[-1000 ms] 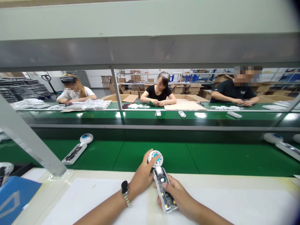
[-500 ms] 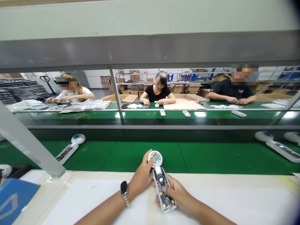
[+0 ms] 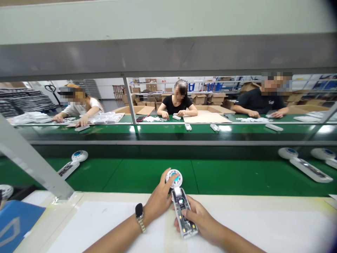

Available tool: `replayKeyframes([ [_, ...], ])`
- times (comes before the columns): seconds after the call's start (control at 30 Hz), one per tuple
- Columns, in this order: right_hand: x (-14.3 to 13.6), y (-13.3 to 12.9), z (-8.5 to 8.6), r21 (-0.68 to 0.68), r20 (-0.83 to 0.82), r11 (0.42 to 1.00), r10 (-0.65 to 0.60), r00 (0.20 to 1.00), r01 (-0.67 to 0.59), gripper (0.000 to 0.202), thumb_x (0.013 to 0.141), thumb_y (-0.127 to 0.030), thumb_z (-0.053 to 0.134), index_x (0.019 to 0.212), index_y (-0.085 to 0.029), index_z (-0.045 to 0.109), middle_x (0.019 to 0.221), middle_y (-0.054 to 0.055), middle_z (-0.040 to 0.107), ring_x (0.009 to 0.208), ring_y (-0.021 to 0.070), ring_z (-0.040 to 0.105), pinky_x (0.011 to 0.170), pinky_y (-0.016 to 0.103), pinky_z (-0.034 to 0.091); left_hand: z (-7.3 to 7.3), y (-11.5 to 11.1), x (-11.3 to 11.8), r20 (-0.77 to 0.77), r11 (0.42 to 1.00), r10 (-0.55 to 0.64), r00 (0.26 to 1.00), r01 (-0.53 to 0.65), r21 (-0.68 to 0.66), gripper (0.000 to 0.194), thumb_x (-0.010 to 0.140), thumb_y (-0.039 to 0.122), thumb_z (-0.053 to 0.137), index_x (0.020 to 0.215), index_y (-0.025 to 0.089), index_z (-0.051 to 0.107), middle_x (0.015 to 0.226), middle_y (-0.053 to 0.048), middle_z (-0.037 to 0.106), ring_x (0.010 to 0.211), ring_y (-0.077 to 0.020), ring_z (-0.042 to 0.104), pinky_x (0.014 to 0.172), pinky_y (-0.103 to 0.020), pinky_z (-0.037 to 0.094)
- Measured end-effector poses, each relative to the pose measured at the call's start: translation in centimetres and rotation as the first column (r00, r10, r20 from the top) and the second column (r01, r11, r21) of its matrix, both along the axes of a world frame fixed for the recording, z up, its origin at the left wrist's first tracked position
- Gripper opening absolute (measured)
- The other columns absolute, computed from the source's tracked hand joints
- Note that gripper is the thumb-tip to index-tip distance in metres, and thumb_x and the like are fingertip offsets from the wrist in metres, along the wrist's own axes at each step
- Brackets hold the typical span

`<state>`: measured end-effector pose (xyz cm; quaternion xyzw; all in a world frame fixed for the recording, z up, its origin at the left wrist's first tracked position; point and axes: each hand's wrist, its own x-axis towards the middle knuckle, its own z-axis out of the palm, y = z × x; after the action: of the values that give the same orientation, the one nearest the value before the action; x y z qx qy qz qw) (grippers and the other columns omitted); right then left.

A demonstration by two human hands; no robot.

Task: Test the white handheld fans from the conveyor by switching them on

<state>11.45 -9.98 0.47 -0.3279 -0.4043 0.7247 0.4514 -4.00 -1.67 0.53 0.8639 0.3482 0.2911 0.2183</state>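
Both my hands hold a small handheld fan [image 3: 181,225] in front of me, over the front edge of the white work surface. Its round white head has a blue centre, and a clear cover on the handle shows a circuit board with a small light. My left hand [image 3: 159,198] is closed around the fan's head, a finger lying across its front. My right hand [image 3: 201,216] grips the handle from the right, the thumb pressed on the board side. A watch [image 3: 139,212] sits on my left wrist.
Beyond the white work surface [image 3: 105,225] runs a green belt [image 3: 158,168] bearing another fan [image 3: 70,168] at left and more fans [image 3: 310,168] at right. White handle shells [image 3: 214,128] lie on a farther belt. Three co-workers sit opposite. A slanted post [image 3: 34,165] stands at left.
Fans on the near belt have shifted left, while shells on the far belt have shifted right. The left co-worker's hand has reached to a shell at the far belt. My hands have barely moved.
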Motion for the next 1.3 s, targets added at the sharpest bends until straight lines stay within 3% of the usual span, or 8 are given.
replayKeyframes([
  [0.37,-0.1,0.1,-0.5,-0.001,-0.007,1.000,-0.004,1.000,0.004,0.051,0.069,-0.046,0.067,0.102,-0.015,0.043,0.076,0.010,0.068,0.060,0.0174,0.064,0.054,0.027,0.046,0.1,0.0,-0.1,-0.038,1.000,-0.022,0.999,0.021,-0.020,0.069,0.075,0.001,0.042,0.134,0.032,0.024,0.146,-0.008,0.007,0.121,-0.0246,0.040,0.093,-0.038,0.044],
  [0.57,-0.2,0.0,-0.7,-0.018,-0.028,1.000,-0.009,1.000,0.008,0.048,0.069,-0.043,0.067,0.102,-0.015,0.045,0.076,0.009,0.068,0.059,0.0178,0.064,0.054,0.028,0.046,0.2,0.0,-0.1,-0.047,0.999,-0.032,0.998,0.031,-0.030,0.071,0.074,0.001,0.043,0.135,0.031,0.022,0.146,-0.010,0.007,0.114,-0.0244,0.046,0.087,-0.038,0.048],
  [0.7,-0.1,0.5,-0.8,-0.045,-0.094,0.994,-0.099,0.991,0.095,0.045,0.069,-0.039,0.068,0.102,-0.016,0.050,0.089,0.010,0.066,0.063,0.0180,0.064,0.053,0.027,0.046,0.3,-0.1,0.0,-0.062,1.000,-0.013,0.998,0.012,-0.021,0.071,0.077,0.008,0.045,0.137,0.031,0.015,0.147,-0.011,0.006,0.112,-0.0254,0.048,0.086,-0.039,0.048],
  [0.8,1.5,1.5,-0.6,-0.034,-0.071,0.972,-0.233,0.970,0.231,0.040,0.070,-0.038,0.069,0.100,-0.015,0.055,0.089,0.009,0.066,0.064,0.0161,0.063,0.054,0.025,0.046,0.5,-0.3,0.0,-0.118,0.999,-0.033,0.993,0.036,0.019,0.065,0.081,0.018,0.046,0.138,0.025,0.014,0.143,-0.013,0.020,0.117,-0.0258,0.044,0.092,-0.042,0.044],
  [0.97,6.3,3.6,0.2,0.024,-0.029,0.923,-0.382,0.924,0.383,0.045,0.066,-0.031,0.073,0.104,-0.015,0.057,0.102,0.010,0.063,0.078,0.0171,0.062,0.063,0.025,0.048,0.9,-0.6,0.0,-0.246,0.989,-0.078,0.966,0.107,0.104,0.043,0.085,0.026,0.043,0.126,0.020,0.036,0.125,-0.011,0.048,0.114,-0.0253,0.045,0.096,-0.045,0.038],
  [1.03,7.5,4.0,0.4,0.056,-0.024,0.906,-0.418,0.908,0.419,0.069,0.061,-0.027,0.077,0.121,-0.017,0.046,0.113,0.010,0.059,0.088,0.0208,0.062,0.076,0.030,0.049,1.1,-0.7,0.0,-0.254,0.986,-0.084,0.964,0.117,0.120,0.036,0.085,0.027,0.042,0.121,0.019,0.042,0.121,-0.010,0.051,0.109,-0.0242,0.048,0.094,-0.043,0.040],
  [1.17,7.8,4.3,0.3,0.033,0.061,0.860,-0.511,0.857,0.510,0.115,0.060,-0.028,0.079,0.140,-0.020,-0.003,0.115,0.011,0.057,0.085,0.0230,0.065,0.091,0.044,0.045,1.3,-0.8,0.0,-0.245,0.982,-0.083,0.966,0.120,0.143,0.030,0.086,0.027,0.042,0.114,0.019,0.047,0.116,-0.009,0.053,0.106,-0.0232,0.049,0.091,-0.042,0.041],
  [1.3,7.3,4.8,-0.6,0.080,0.258,0.798,-0.596,0.761,0.598,0.109,0.062,-0.033,0.075,0.139,-0.013,0.000,0.096,0.011,0.066,0.064,0.0215,0.067,0.073,0.040,0.055,1.2,-0.7,0.1,-0.247,0.981,-0.081,0.966,0.121,0.154,0.027,0.085,0.026,0.042,0.111,0.019,0.049,0.114,-0.009,0.054,0.104,-0.0229,0.050,0.091,-0.042,0.041],
])
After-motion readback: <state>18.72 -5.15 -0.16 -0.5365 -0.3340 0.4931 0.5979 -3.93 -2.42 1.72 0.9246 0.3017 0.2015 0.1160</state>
